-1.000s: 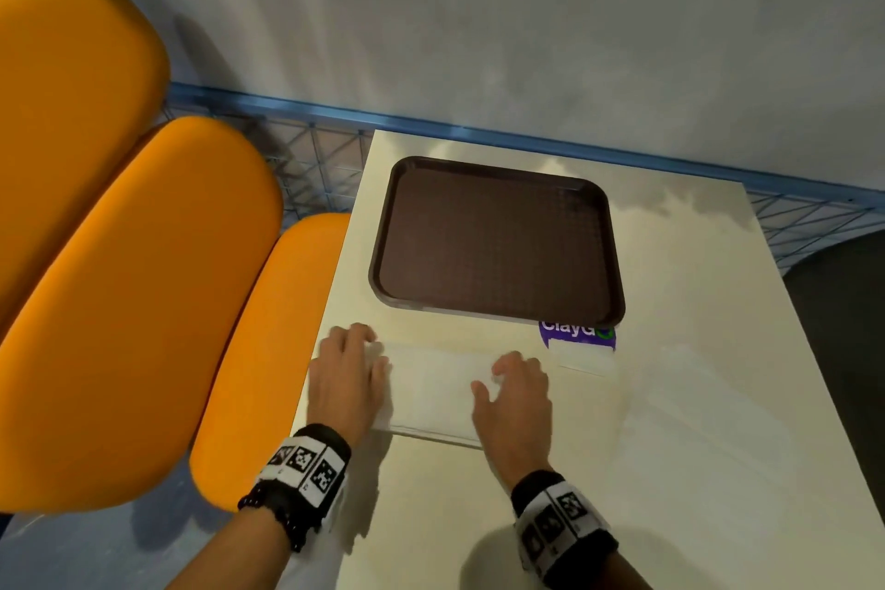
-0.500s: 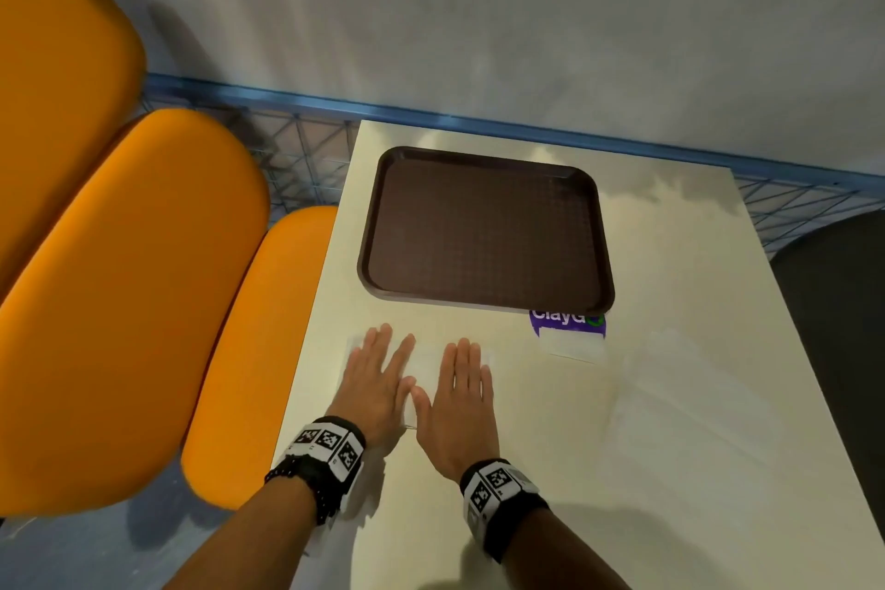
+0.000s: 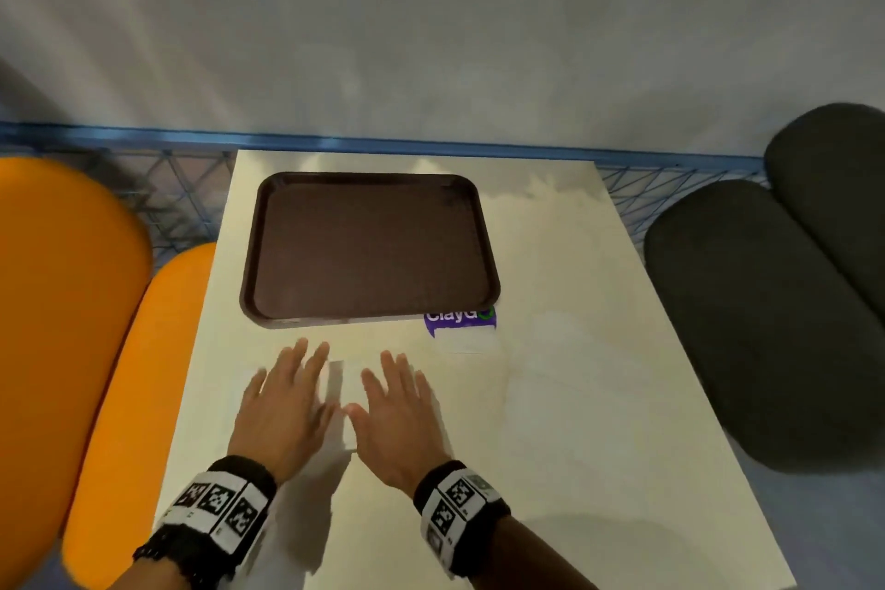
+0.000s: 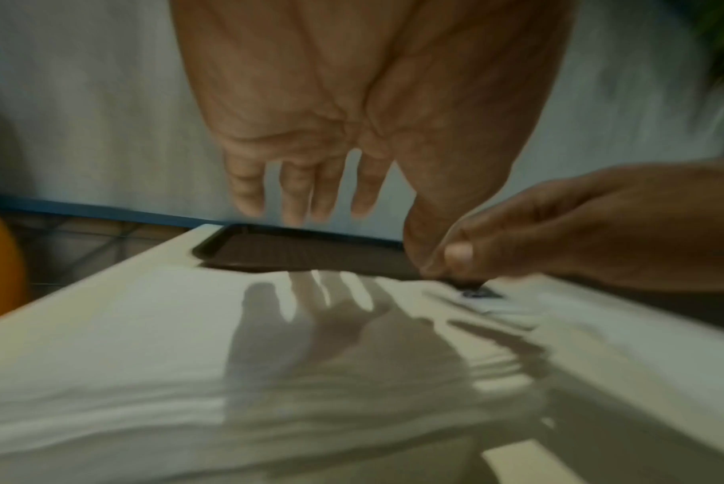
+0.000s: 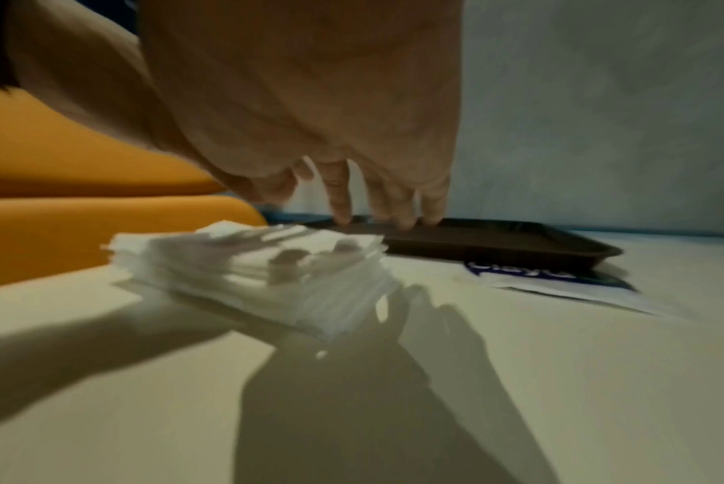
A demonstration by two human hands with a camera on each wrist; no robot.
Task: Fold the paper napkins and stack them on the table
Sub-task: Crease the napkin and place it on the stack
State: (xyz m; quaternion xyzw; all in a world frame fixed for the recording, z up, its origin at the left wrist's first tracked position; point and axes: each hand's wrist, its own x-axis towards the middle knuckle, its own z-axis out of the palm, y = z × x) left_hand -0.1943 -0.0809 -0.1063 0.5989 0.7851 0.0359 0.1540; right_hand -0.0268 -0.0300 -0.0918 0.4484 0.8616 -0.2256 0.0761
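Hands have spread apart since before: left hand (image 3: 282, 407) and right hand (image 3: 397, 417) both flat-fingered, empty, lower-center flanking napkin stack (image 3: 341, 390).

This looks like a place where people eat, like a food court or canteen. A brown food tray (image 3: 368, 249) sits on a small cream tabletop (image 3: 574, 398). Soft orange seats (image 3: 72, 326) are on the left and dark grey seats (image 3: 766, 326) on the right. A purple sticker (image 3: 459, 320) reads "ClayG".
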